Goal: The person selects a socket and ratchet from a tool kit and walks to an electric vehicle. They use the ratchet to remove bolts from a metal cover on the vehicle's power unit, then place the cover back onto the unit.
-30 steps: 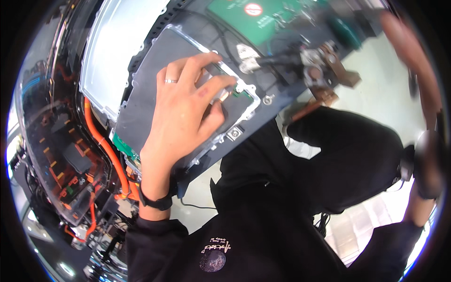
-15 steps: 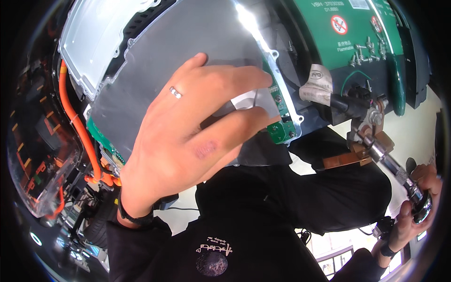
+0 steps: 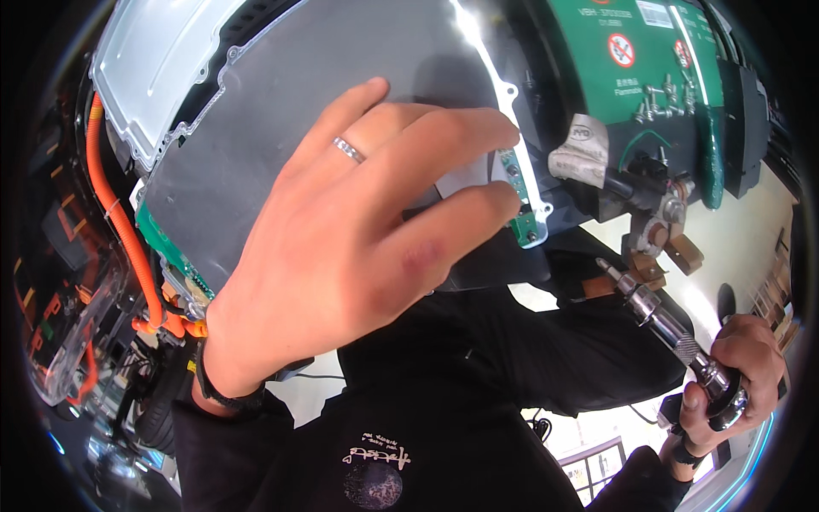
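My left hand, with a ring on one finger, lies palm down over a dark grey sheet. Its fingers are spread, two of them reaching the sheet's right edge by a silver metal frame; the thumb is hidden. A strip of green circuit board shows beside those fingertips. At the lower right, my right hand is closed around the head of a chrome ratchet wrench. The ratchet's extension points up and left, its slim tip free beside a cable terminal.
A green panel at the upper right carries several loose bolts. Below it runs a black cable with a pale label. An orange cable passes on the left, near a silver metal cover. My dark-clothed legs are below.
My left hand has shifted right, closer to the metal frame, and less of the green board shows. My right hand has moved the ratchet left, bringing its tip clear of the cable terminal.
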`<move>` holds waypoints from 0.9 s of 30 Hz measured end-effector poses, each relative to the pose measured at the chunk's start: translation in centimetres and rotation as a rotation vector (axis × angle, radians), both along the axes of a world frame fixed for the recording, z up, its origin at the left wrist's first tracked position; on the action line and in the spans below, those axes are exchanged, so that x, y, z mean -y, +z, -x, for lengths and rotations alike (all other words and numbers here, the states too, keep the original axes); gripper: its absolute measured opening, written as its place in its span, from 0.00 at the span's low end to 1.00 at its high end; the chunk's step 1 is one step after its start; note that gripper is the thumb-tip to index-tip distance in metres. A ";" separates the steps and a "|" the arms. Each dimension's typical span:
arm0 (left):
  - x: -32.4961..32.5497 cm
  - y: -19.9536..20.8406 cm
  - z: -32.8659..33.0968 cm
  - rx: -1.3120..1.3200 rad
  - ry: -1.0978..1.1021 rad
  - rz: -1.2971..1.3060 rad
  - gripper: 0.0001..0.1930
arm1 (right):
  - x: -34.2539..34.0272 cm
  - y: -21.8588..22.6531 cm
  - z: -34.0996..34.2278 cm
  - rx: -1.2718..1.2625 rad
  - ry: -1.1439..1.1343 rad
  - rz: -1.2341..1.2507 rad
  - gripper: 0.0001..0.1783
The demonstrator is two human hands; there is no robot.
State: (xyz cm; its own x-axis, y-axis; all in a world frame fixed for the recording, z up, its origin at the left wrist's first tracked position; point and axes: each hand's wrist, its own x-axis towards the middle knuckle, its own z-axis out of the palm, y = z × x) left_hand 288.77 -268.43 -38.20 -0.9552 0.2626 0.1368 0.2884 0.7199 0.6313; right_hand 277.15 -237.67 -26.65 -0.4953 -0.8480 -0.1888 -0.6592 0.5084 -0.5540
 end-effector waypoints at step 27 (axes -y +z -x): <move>-4.9 -0.3 -4.8 -0.219 0.115 0.212 0.18 | -3.0 0.2 -17.3 -0.007 -0.347 0.288 0.10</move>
